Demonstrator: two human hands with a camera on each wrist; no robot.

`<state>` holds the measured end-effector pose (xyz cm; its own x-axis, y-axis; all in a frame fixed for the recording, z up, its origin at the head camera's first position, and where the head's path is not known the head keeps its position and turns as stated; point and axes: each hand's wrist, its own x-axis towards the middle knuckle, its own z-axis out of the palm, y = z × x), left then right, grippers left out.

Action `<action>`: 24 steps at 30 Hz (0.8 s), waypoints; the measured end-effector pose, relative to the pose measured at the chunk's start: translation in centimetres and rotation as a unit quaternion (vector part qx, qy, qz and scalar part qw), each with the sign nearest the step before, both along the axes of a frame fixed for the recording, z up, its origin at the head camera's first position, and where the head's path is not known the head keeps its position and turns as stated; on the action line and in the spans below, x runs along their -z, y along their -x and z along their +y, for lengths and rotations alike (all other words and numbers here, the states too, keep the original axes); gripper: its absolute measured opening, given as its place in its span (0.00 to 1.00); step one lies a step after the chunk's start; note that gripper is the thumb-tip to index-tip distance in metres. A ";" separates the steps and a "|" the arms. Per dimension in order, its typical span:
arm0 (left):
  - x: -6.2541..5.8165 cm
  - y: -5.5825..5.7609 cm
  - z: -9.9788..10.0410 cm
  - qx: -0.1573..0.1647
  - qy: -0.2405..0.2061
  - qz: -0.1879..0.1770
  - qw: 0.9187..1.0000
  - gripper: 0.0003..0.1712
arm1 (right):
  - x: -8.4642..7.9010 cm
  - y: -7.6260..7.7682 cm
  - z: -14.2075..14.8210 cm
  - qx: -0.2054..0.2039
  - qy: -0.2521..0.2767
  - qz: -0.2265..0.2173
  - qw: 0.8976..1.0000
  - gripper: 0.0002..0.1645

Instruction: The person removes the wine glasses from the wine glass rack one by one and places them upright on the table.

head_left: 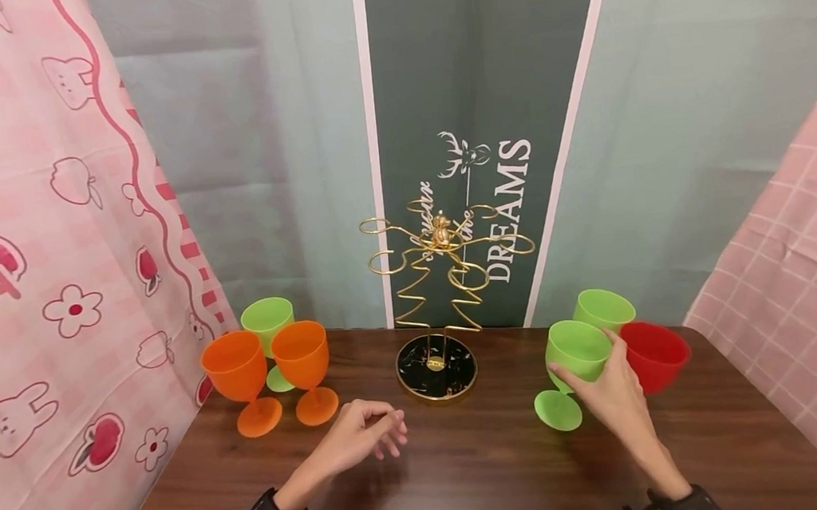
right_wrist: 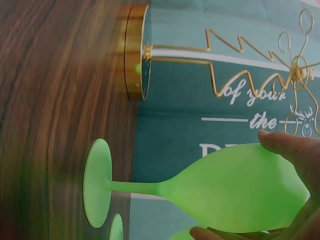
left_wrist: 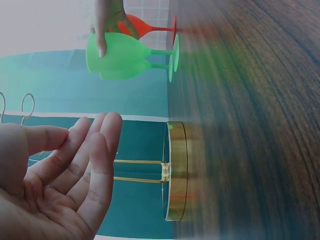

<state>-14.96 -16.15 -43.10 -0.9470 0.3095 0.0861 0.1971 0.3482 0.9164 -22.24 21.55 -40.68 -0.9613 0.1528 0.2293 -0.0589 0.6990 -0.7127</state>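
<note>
My right hand [head_left: 615, 389] grips the bowl of a green goblet [head_left: 578, 350], thumb on one side and fingers on the other. In the right wrist view this goblet [right_wrist: 230, 190] is upright, its foot close over the wood. Behind it stands a second green goblet [head_left: 605, 307], and to the right is a red goblet [head_left: 656, 355], partly hidden by the hand. My left hand [head_left: 365, 434] hovers over the table's front middle with loosely bent fingers, holding nothing. It is nearest the right one of two orange goblets [head_left: 301, 359].
A gold wire stand [head_left: 444, 244] on a round black base [head_left: 437, 369] is at the back middle of the wooden table [head_left: 469, 474]. At left are another orange goblet [head_left: 236, 369] and a green goblet [head_left: 268, 318]. Printed cloths [head_left: 298, 135] hang behind and at both sides.
</note>
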 end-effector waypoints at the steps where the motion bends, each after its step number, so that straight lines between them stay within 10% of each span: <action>1: -0.1 0.0 0.0 0.000 0.000 0.000 1.000 0.18 | -0.1 0.1 0.1 0.005 -0.005 0.002 1.000 0.65; 14: -0.6 0.3 -0.2 -0.016 -0.009 0.002 1.000 0.15 | -1.7 -0.4 1.7 0.005 -0.045 0.129 0.991 0.65; 24: -0.5 0.0 -0.3 -0.091 0.120 0.128 0.980 0.23 | -4.2 -4.2 -0.5 0.000 -0.086 0.277 0.957 0.49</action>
